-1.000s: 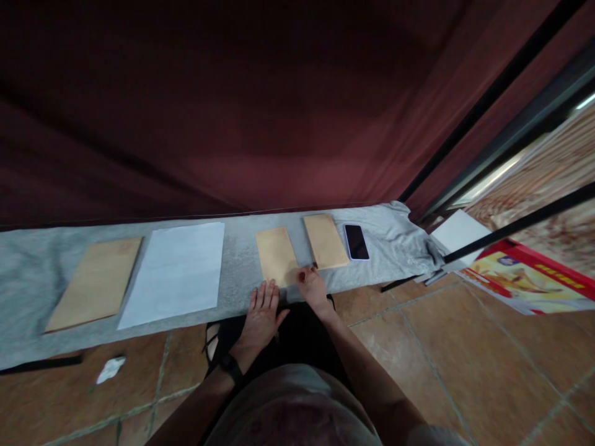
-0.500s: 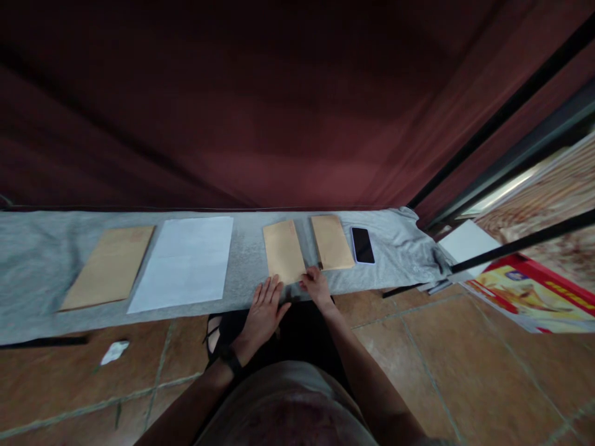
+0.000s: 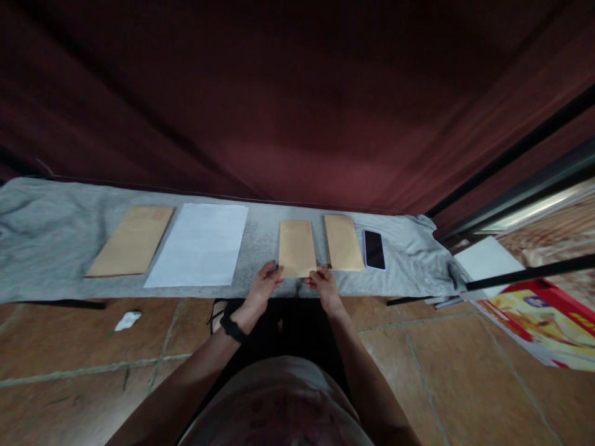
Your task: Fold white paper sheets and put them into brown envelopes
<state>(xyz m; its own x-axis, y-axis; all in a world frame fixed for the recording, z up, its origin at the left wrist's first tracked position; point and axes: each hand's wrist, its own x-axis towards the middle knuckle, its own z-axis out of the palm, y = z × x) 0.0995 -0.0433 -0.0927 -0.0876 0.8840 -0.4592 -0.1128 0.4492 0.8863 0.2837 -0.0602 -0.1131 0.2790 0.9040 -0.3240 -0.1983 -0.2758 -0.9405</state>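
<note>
Grey cloth point(image 3: 263, 238), brown envelope point(image 3: 297, 249) between left hand point(image 3: 264, 286) and right hand point(image 3: 324, 287), each pinching a near corner

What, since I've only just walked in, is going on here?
A person is handling a brown envelope over the grey cloth: the left hand holds its near left corner, the right hand its near right one. Further right lie more brown envelopes, then a phone. To the left are white paper and, beyond it, larger brown envelopes.
</note>
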